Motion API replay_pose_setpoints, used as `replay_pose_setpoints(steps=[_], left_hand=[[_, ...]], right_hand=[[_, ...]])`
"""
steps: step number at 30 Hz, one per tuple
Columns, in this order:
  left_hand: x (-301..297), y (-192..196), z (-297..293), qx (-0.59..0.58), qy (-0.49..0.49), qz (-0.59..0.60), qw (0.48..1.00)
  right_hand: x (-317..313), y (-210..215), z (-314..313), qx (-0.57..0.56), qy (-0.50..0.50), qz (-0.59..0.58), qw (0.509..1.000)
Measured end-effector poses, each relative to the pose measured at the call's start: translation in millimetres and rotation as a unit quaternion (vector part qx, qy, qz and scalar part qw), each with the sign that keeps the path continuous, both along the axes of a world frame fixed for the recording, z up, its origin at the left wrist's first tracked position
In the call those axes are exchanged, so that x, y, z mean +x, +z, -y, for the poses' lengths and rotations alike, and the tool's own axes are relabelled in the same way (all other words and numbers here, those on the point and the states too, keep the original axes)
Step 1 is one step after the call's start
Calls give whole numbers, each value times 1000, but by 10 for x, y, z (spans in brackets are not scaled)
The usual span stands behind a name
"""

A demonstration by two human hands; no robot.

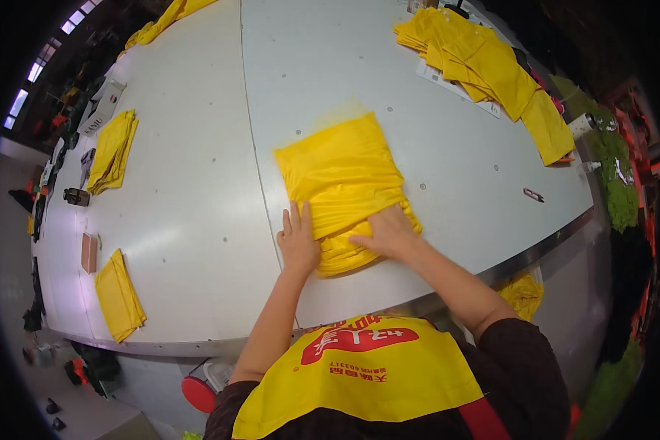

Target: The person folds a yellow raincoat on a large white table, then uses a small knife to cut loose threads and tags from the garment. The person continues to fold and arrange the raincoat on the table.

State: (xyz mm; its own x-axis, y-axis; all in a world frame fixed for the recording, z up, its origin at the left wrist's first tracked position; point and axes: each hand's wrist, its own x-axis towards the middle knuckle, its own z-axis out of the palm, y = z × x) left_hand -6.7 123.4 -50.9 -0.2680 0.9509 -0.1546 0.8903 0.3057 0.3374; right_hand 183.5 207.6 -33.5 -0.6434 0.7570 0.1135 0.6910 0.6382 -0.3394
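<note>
A folded bundle of shiny yellow cloth (341, 165) lies in front of me on the pale table, its near end gathered into a thick, wrinkled roll. My left hand (298, 240) lies against the bundle's left edge, fingers stretched out and pointing away from me. At the near right side, my right hand (393, 233) grips the upper fold of cloth. Its thumb reaches left over the roll, while its fingertips are partly hidden in the fold. Whether the bundle is one piece or several cannot be made out.
Fanned yellow cloth pieces (484, 62) lie at the far right over white paper. Folded yellow stacks lie at the left (112, 152) and near left (119, 297), with a small brown box (89, 253) between. A small dark red tool (533, 195) rests near the table's right edge.
</note>
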Motion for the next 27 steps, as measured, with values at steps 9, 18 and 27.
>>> replay_pose_setpoints(steps=[9,18,27], left_hand=[[-126,-66,-35,37,-13,-60,997],[650,25,153,245,-255,79,932],[538,233,162,334,-230,61,912]], right_hand=[[175,22,153,137,193,-216,947],[828,-467,-184,-454,-306,-446,707],[217,-188,197,-687,-110,-460,552]])
